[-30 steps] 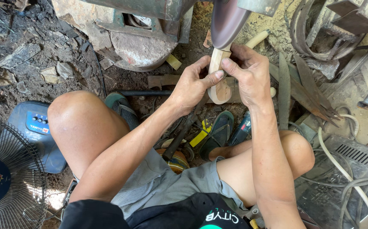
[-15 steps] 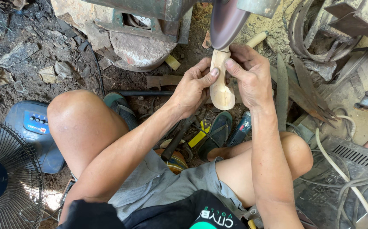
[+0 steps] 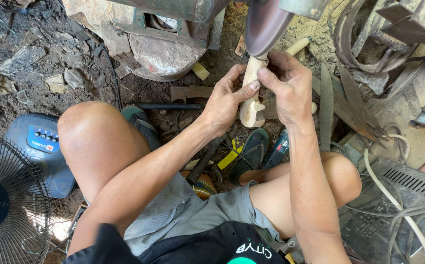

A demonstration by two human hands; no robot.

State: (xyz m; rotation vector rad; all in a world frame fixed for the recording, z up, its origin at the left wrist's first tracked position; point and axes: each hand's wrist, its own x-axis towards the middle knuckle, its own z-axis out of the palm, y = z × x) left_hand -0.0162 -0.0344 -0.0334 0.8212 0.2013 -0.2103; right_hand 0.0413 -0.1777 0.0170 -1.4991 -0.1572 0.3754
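hands: my left hand [image 3: 227, 105] and right hand [image 3: 288, 88] are both clamped on the wooden spoon blank [image 3: 251, 100], close together, thumbs nearly touching.
fan: blue floor fan [image 3: 11, 195], near left, well apart from the work.
machine: grinder body [image 3: 163, 44] far centre, on the dirt floor.
disc: sanding disc [image 3: 266, 24] far, just above my hands; upper end of the blank is touching its edge.
scrap: flat metal blades [image 3: 342, 102] to the right, beside my right wrist.
sandals: dark sandal [image 3: 251, 151] under the hands, between my knees.
blank: upright, slightly tilted, bowl end down, handle end at the disc.
handling: looks light, stiff, dry wood, not slippery; thin handle end could snap or catch.
grip: pinch mid-handle, support the bowl from below, fingers off the disc.
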